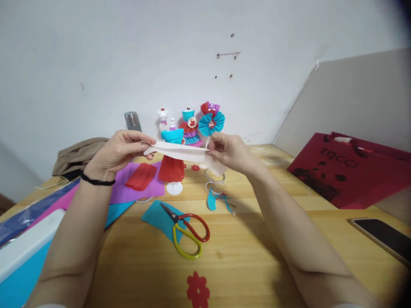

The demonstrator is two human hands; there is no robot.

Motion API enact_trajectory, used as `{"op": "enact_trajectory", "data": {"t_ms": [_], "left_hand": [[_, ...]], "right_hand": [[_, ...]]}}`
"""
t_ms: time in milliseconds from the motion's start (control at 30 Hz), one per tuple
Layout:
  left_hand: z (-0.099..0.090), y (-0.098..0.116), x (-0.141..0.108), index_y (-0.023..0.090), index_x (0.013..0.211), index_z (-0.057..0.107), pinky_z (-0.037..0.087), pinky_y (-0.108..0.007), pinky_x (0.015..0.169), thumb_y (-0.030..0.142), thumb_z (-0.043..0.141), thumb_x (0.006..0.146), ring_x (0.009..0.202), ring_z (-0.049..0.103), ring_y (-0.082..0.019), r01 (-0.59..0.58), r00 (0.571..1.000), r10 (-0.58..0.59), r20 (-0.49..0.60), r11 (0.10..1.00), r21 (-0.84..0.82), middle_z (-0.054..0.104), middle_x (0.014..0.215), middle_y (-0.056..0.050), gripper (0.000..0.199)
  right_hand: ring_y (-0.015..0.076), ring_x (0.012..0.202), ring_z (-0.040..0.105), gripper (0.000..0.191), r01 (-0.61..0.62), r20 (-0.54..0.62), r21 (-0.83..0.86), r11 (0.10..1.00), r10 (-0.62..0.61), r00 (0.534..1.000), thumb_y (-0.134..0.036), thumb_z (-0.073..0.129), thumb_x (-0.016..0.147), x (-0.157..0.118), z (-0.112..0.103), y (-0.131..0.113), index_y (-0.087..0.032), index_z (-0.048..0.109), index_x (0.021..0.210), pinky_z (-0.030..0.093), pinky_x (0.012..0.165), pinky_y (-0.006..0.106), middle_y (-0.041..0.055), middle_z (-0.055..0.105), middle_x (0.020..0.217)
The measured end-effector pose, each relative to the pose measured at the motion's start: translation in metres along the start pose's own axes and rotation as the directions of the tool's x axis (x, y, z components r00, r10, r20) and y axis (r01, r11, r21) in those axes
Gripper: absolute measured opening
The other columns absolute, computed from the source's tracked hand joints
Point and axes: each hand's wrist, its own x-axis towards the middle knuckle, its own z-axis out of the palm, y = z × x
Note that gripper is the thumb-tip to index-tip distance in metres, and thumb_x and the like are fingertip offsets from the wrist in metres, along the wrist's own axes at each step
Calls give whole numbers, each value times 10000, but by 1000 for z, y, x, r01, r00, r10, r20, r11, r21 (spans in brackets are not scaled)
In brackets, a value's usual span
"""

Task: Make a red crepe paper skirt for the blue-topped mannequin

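A strip of white crepe-like paper (pixel 180 150) is stretched between my two hands above the table. My left hand (pixel 123 149) pinches its left end, and my right hand (pixel 229 152) pinches the right end, where part of the strip hangs down. Behind the strip stands a small mannequin (pixel 172 136) with a blue top and a red skirt, partly hidden. Scissors (pixel 184 231) with one red and one yellow handle lie on a piece of blue paper (pixel 154 216). A red paper flower (pixel 198 289) lies nearer to me.
More dressed mannequins (pixel 189 124) stand by the wall. Rolls of tape (pixel 214 176) and blue scraps (pixel 212 199) lie below my right hand. Purple paper (pixel 120 192) and folded red paper (pixel 141 176) are at left. A red bag (pixel 334 171) and a phone (pixel 382 237) lie at right.
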Motion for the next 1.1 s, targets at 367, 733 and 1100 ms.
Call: {"op": "enact_trajectory", "data": {"t_ms": [367, 733, 1100], "left_hand": [[17, 6, -5, 140, 676, 750, 513, -177, 547, 292, 834, 693, 541, 641, -111, 15, 996, 13, -89, 949, 315, 695, 585, -22, 174], [46, 13, -19, 172, 942, 811, 537, -183, 591, 244, 785, 734, 667, 690, -137, -169, 985, 144, 95, 922, 348, 781, 833, -47, 222], [40, 18, -18, 155, 962, 801, 487, -185, 588, 239, 742, 774, 669, 637, -119, -177, 984, 164, 71, 841, 511, 766, 831, -42, 214]], "right_hand": [[154, 713, 564, 162, 83, 475, -84, 993, -33, 879, -326, 632, 822, -4, -15, -11, -165, 630, 804, 384, 625, 263, 44, 662, 808], [211, 1028, 646, 496, -145, 405, 600, 787, -142, 903, -615, 542, 927, -8, 35, -20, -160, 688, 1059, 502, 885, 339, 94, 704, 1087], [112, 633, 553, 264, -380, 553, 562, 735, 8, 833, -404, 693, 827, -13, 45, -21, -147, 645, 860, 413, 594, 242, 1, 630, 735]]}}
